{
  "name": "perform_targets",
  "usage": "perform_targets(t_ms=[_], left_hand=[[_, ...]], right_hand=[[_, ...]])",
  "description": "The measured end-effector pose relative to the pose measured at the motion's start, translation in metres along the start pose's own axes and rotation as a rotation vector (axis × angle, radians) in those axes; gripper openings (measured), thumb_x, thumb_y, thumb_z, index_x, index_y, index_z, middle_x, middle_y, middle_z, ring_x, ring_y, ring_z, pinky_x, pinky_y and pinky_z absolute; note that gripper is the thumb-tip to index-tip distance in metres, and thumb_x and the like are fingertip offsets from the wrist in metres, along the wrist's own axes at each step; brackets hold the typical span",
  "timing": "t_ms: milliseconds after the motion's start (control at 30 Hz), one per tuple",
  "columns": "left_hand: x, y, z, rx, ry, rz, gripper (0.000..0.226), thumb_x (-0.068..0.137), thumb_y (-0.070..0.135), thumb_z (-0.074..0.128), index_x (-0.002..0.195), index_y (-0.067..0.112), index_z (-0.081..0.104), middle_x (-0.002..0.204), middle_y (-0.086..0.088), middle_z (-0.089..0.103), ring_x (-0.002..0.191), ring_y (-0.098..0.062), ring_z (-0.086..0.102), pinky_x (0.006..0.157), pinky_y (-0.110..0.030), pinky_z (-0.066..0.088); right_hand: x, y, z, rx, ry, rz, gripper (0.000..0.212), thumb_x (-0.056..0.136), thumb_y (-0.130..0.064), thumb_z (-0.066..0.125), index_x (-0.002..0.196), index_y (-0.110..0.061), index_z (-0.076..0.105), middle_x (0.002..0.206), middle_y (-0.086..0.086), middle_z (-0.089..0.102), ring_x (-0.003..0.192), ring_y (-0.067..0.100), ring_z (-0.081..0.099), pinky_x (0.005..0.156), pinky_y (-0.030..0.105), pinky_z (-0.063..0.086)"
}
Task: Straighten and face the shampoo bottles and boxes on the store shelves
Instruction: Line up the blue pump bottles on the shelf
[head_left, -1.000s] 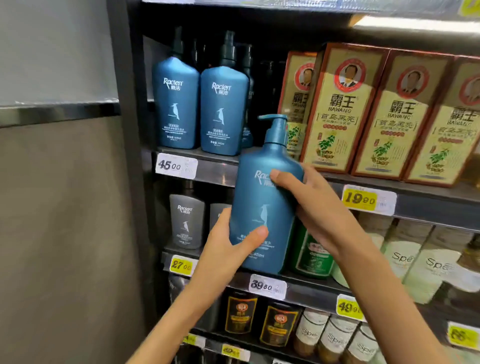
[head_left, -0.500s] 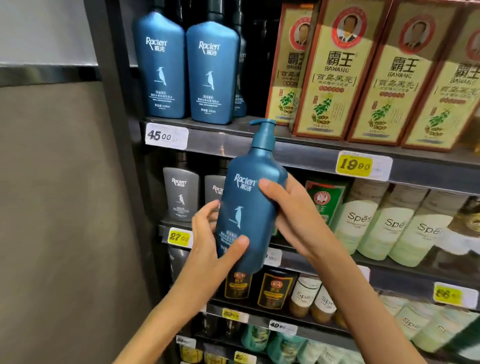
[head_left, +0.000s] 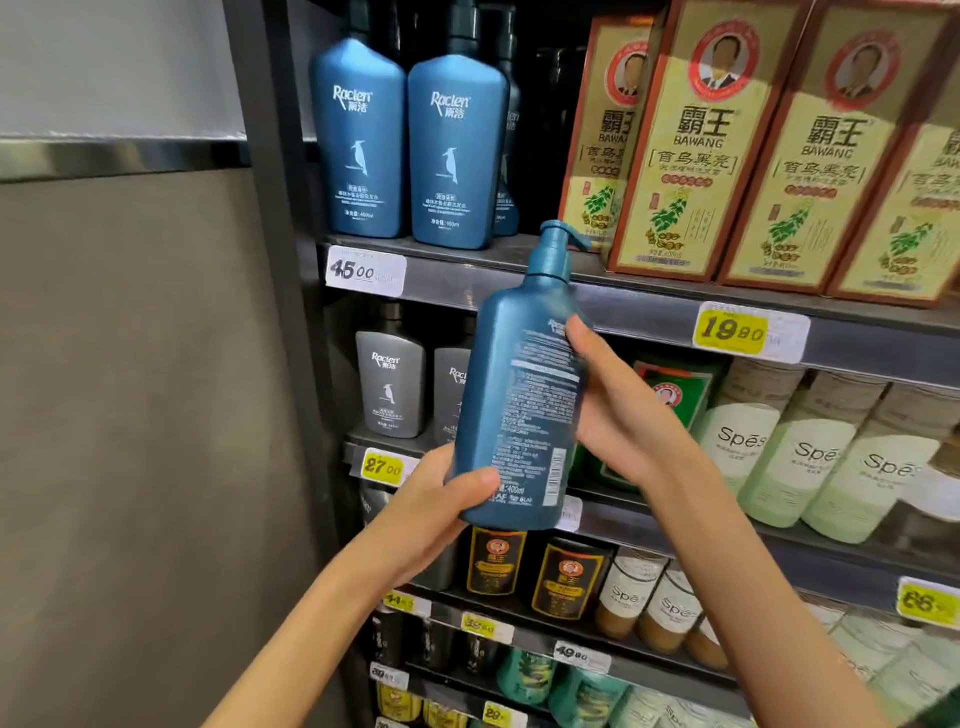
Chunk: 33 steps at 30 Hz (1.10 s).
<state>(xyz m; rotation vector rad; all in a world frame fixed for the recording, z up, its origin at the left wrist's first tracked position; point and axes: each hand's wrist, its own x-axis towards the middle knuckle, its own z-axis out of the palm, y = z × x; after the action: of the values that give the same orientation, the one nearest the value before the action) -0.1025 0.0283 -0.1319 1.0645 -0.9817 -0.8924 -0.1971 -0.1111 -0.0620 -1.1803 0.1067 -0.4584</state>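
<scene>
A teal-blue pump shampoo bottle (head_left: 519, 405) is held in front of the shelves with its back label and barcode turned toward me, pump head pointing right. My left hand (head_left: 441, 499) grips its bottom left corner, thumb across the front. My right hand (head_left: 618, 410) holds its right side, fingers curled behind it. Two matching blue Raclen bottles (head_left: 405, 140) stand face-forward on the upper shelf (head_left: 519, 280), with a gap to their right beside the yellow Bawang boxes (head_left: 753, 156).
Grey Raclen bottles (head_left: 389, 384) stand on the shelf below, pale green Spes bottles (head_left: 810, 467) to the right. Dark and brown bottles fill lower shelves. A grey wall panel and the dark shelf upright (head_left: 280, 312) bound the left side.
The bottle has been rotated in my hands: its Raclen front label faced me before, now the back label does. It sits slightly lower against the shelves, and the view has closed in.
</scene>
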Motion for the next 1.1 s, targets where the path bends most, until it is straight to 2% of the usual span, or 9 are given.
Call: perform_targets(t_ms=[167,300,400,533,667,733,833,967,1100], left_hand=[[-0.007,0.003,-0.009,0.087,-0.001,0.002,0.051,0.071,0.032,0.069,0.116,0.013,0.054,0.104,0.010,0.071,0.098,-0.004,0.065,0.077,-0.015,0.049],[-0.014,0.010,0.006,0.590,0.264,0.242,0.095,0.071,0.052,0.069,0.143,0.039,0.009,0.140,0.037,0.029,0.131,0.012,0.029,0.100,-0.002,0.026],[-0.003,0.009,0.034,1.037,0.480,0.365,0.113,0.064,0.059,0.068,0.145,0.034,-0.007,0.150,0.004,0.016,0.140,-0.009,0.017,0.112,-0.024,0.020],[0.012,0.013,0.029,0.799,0.572,0.423,0.087,0.074,0.022,0.075,0.141,0.030,0.021,0.133,0.007,0.043,0.122,-0.005,0.042,0.099,-0.022,0.040],[0.009,0.016,0.006,0.321,0.275,0.232,0.046,0.065,0.042,0.066,0.110,0.032,0.059,0.101,0.015,0.069,0.093,-0.003,0.064,0.078,-0.018,0.049],[0.008,0.011,-0.001,0.182,0.162,0.104,0.049,0.065,0.044,0.065,0.109,0.022,0.060,0.104,0.003,0.071,0.098,-0.013,0.066,0.081,-0.027,0.051],[0.008,0.012,-0.006,0.208,0.040,-0.012,0.049,0.078,0.035,0.064,0.122,0.017,0.053,0.120,-0.002,0.065,0.112,-0.018,0.061,0.093,-0.033,0.049],[0.011,0.010,-0.009,0.265,0.227,0.045,0.050,0.077,0.040,0.063,0.121,0.023,0.048,0.118,0.002,0.063,0.108,-0.011,0.061,0.089,-0.027,0.050],[0.005,-0.008,-0.021,0.232,0.252,0.040,0.041,0.084,0.005,0.059,0.121,0.016,0.047,0.117,-0.001,0.062,0.103,-0.003,0.061,0.083,-0.019,0.051]], right_hand=[[-0.004,-0.004,0.005,-0.091,0.010,-0.138,0.033,0.082,-0.022,0.053,0.111,-0.007,0.060,0.097,0.001,0.071,0.089,0.014,0.066,0.079,0.027,0.055],[-0.006,-0.003,0.019,-0.312,0.197,-0.297,0.023,0.094,-0.017,0.053,0.116,-0.010,0.052,0.104,0.003,0.066,0.095,0.011,0.063,0.084,0.029,0.051],[-0.003,-0.003,0.032,-0.225,0.273,-0.289,0.031,0.093,-0.010,0.054,0.122,-0.001,0.046,0.111,0.012,0.060,0.097,0.015,0.060,0.091,0.031,0.050],[0.000,-0.002,0.030,-0.235,0.277,-0.233,0.049,0.085,-0.023,0.065,0.122,0.000,0.044,0.111,0.010,0.061,0.096,0.012,0.061,0.078,0.023,0.049],[-0.004,-0.004,0.007,-0.272,0.043,-0.059,0.058,0.080,-0.048,0.053,0.121,-0.007,0.047,0.083,-0.013,0.068,0.079,-0.001,0.065,0.087,0.028,0.047],[-0.006,0.004,0.003,-0.254,-0.041,-0.029,0.051,0.082,-0.039,0.055,0.122,-0.008,0.055,0.106,-0.002,0.071,0.098,0.012,0.066,0.094,0.033,0.050],[-0.004,0.016,0.003,-0.186,0.019,-0.095,0.043,0.077,-0.024,0.062,0.115,-0.005,0.058,0.104,0.005,0.070,0.091,0.014,0.067,0.080,0.025,0.054],[0.001,0.032,0.002,-0.217,0.134,-0.145,0.029,0.089,-0.005,0.056,0.118,-0.002,0.050,0.111,0.012,0.065,0.091,0.014,0.065,0.080,0.024,0.054],[-0.005,0.051,-0.009,-0.525,-0.002,-0.120,0.038,0.090,-0.010,0.060,0.119,-0.030,0.044,0.125,-0.005,0.057,0.112,0.006,0.057,0.091,0.023,0.049]])
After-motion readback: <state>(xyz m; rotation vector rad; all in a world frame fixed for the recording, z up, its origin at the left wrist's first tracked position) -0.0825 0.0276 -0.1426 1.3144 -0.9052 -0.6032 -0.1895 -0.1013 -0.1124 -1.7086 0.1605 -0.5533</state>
